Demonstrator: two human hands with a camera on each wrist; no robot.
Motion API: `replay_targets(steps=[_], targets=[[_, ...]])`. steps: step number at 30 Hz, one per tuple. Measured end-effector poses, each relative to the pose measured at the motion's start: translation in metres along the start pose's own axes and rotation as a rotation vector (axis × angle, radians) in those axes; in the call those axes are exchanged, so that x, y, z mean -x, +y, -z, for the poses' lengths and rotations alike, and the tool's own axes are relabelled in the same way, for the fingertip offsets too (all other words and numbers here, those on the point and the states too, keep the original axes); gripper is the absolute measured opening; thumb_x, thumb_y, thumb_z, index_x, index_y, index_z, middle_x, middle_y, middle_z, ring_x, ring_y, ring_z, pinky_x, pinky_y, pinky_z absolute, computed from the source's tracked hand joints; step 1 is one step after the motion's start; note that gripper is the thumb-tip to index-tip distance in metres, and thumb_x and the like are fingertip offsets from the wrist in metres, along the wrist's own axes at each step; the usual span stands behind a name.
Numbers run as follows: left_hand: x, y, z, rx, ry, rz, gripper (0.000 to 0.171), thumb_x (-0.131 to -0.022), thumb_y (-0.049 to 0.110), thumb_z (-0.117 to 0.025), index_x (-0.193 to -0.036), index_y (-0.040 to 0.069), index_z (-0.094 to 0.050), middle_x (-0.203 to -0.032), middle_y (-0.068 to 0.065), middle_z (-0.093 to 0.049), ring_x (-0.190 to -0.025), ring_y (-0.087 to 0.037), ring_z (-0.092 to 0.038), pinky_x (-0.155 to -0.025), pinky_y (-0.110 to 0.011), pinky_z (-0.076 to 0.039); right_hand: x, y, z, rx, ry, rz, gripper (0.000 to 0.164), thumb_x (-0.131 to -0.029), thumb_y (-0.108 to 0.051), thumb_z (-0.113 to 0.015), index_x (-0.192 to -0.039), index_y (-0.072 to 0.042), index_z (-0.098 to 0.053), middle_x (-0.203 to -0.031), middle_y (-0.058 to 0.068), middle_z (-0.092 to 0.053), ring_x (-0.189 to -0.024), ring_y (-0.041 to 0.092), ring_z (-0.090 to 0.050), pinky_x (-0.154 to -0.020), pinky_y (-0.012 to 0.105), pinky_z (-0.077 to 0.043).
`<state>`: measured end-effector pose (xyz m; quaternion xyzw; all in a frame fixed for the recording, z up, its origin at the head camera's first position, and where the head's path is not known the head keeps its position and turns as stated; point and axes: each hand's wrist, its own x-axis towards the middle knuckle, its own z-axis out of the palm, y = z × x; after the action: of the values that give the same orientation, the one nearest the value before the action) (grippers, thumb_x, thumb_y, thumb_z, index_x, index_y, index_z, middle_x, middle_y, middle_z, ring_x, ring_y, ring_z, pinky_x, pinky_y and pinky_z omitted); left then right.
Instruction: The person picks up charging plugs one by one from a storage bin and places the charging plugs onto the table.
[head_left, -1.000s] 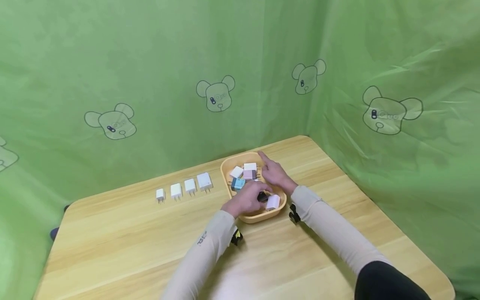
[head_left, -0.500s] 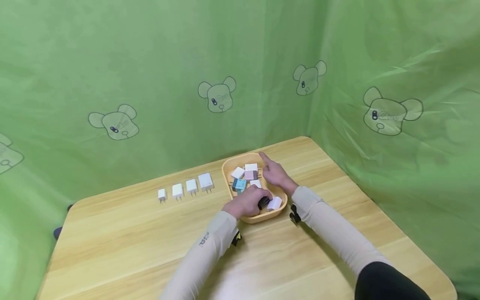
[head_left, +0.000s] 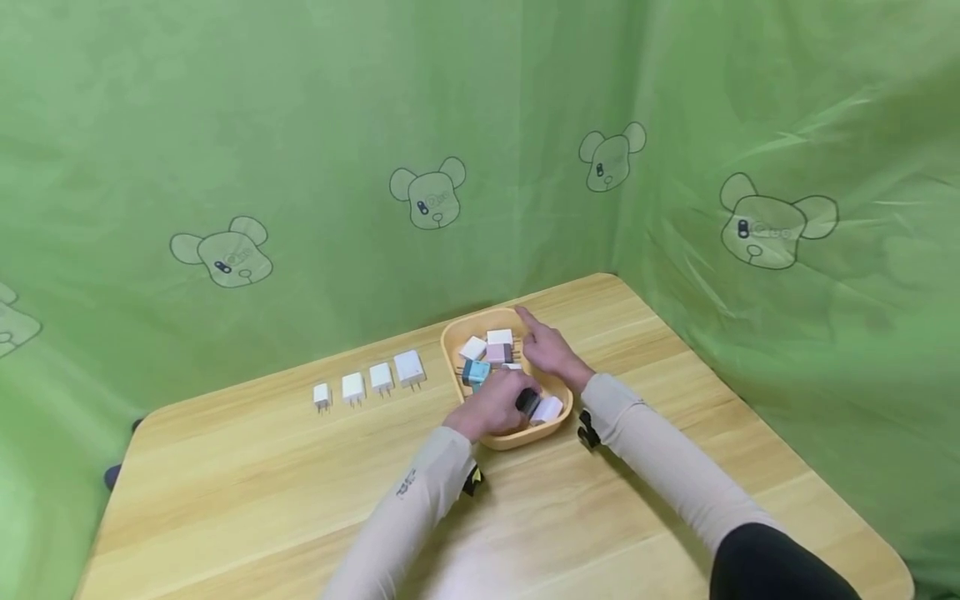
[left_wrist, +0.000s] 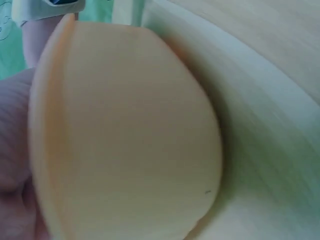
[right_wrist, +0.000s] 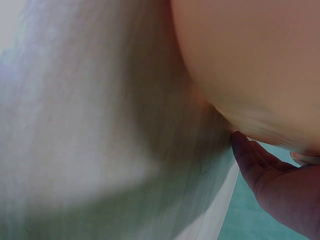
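Observation:
In the head view, my left hand [head_left: 495, 402] reaches into the near part of an orange tray [head_left: 491, 442]. Its fingers curl round a black plug charger [head_left: 528, 403], partly hidden by the hand. Beside that lies a pale white charger [head_left: 547, 409]. Farther up the tray are a blue charger [head_left: 477, 372], a pink-and-grey one [head_left: 499, 354] and several white ones [head_left: 472, 347]. My right hand [head_left: 550, 348] grips the tray's right rim, index finger stretched towards the far end; the right wrist view shows its fingers [right_wrist: 250, 162] against the tray's outer wall [right_wrist: 260, 65].
Several white chargers [head_left: 381, 377] stand in a row on the wooden table [head_left: 285, 483], left of the tray, prongs towards me. A green curtain [head_left: 322, 125] with bear-face outlines hangs behind and to the right, along the table's edges.
My left hand's spread fingers have drawn in round the black charger, which has turned slightly within the tray. My right hand keeps its place on the rim.

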<state>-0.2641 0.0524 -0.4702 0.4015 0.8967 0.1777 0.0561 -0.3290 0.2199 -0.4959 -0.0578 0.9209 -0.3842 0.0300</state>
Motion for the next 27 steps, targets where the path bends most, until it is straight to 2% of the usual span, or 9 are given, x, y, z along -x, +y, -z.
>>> replay_targets(steps=[2, 4, 9, 12, 14, 19, 21, 24, 27], targets=[[0.002, 0.001, 0.005, 0.026, 0.020, 0.011, 0.047, -0.075, 0.008, -0.083, -0.121, 0.010, -0.072, -0.116, -0.005, -0.075, -0.105, -0.019, -0.066, -0.093, -0.027, -0.053, 0.000, 0.000, 0.000, 0.005, -0.002, -0.001, 0.069, -0.099, -0.012, -0.033, -0.164, -0.021, -0.014, -0.148, 0.029, -0.051, -0.074, 0.026, -0.056, -0.091, 0.046, -0.054], [0.004, 0.002, 0.010, 0.044, 0.051, 0.023, 0.048, -0.075, 0.008, -0.083, -0.122, 0.011, -0.072, -0.116, -0.005, -0.075, -0.105, -0.020, -0.064, -0.094, -0.028, -0.052, 0.000, 0.000, 0.001, 0.009, 0.004, 0.005, 0.070, -0.098, -0.011, -0.035, -0.164, -0.019, -0.014, -0.142, 0.030, -0.055, -0.065, 0.022, -0.050, -0.080, 0.042, -0.052], [0.010, -0.001, 0.022, 0.109, 0.134, 0.043, 0.049, -0.076, 0.007, -0.083, -0.123, 0.009, -0.071, -0.116, -0.007, -0.074, -0.105, -0.022, -0.064, -0.098, -0.032, -0.051, 0.000, 0.000, 0.003, 0.012, 0.016, 0.014, 0.072, -0.097, -0.011, -0.038, -0.164, -0.020, -0.014, -0.137, 0.030, -0.059, -0.069, 0.020, -0.051, -0.082, 0.037, -0.051], [0.015, -0.005, 0.029, 0.133, 0.204, 0.052, 0.050, -0.077, 0.008, -0.083, -0.125, 0.005, -0.069, -0.120, -0.009, -0.073, -0.109, -0.024, -0.068, -0.100, -0.034, -0.054, 0.001, 0.000, 0.002, 0.003, 0.013, 0.014, 0.071, -0.097, -0.011, -0.037, -0.164, -0.019, -0.014, -0.146, 0.029, -0.053, -0.068, 0.021, -0.051, -0.079, 0.038, -0.051], [0.019, -0.007, 0.034, 0.153, 0.246, 0.070, 0.051, -0.078, 0.009, -0.084, -0.126, 0.005, -0.068, -0.124, -0.011, -0.072, -0.111, -0.026, -0.069, -0.098, -0.035, -0.057, 0.001, 0.000, 0.002, -0.003, 0.006, 0.009, 0.071, -0.098, -0.011, -0.036, -0.164, -0.020, -0.014, -0.153, 0.027, -0.047, -0.070, 0.026, -0.053, -0.083, 0.042, -0.052], [0.031, -0.016, 0.047, 0.218, 0.320, 0.146, 0.052, -0.078, 0.011, -0.084, -0.127, 0.007, -0.067, -0.124, -0.012, -0.072, -0.104, -0.027, -0.072, -0.090, -0.035, -0.061, 0.002, -0.001, 0.003, 0.001, 0.003, 0.001, 0.068, -0.100, -0.013, -0.034, -0.164, -0.021, -0.013, -0.163, 0.022, -0.035, -0.101, 0.035, -0.062, -0.111, 0.051, -0.047], [0.036, -0.021, 0.054, 0.259, 0.349, 0.174, 0.053, -0.078, 0.011, -0.085, -0.127, 0.005, -0.067, -0.123, -0.014, -0.072, -0.101, -0.029, -0.073, -0.088, -0.037, -0.062, 0.001, -0.002, 0.002, 0.001, 0.007, 0.003, 0.068, -0.100, -0.013, -0.034, -0.164, -0.020, -0.012, -0.163, 0.023, -0.033, -0.096, 0.032, -0.063, -0.112, 0.052, -0.046], [0.046, -0.031, 0.064, 0.315, 0.400, 0.211, 0.053, -0.078, 0.011, -0.085, -0.127, 0.003, -0.066, -0.122, -0.018, -0.072, -0.099, -0.033, -0.074, -0.087, -0.042, -0.063, -0.001, -0.002, 0.001, -0.014, -0.001, -0.006, 0.069, -0.100, -0.013, -0.033, -0.164, -0.022, -0.011, -0.165, 0.021, -0.031, -0.075, 0.028, -0.057, -0.110, 0.051, -0.048], [0.057, -0.043, 0.070, 0.333, 0.448, 0.267, 0.052, -0.077, 0.012, -0.086, -0.126, 0.003, -0.068, -0.119, -0.019, -0.073, -0.097, -0.034, -0.074, -0.087, -0.044, -0.062, -0.001, -0.001, -0.001, -0.017, -0.016, -0.014, 0.069, -0.100, -0.013, -0.033, -0.164, -0.022, -0.010, -0.167, 0.018, -0.027, -0.082, 0.030, -0.060, -0.117, 0.050, -0.043]])
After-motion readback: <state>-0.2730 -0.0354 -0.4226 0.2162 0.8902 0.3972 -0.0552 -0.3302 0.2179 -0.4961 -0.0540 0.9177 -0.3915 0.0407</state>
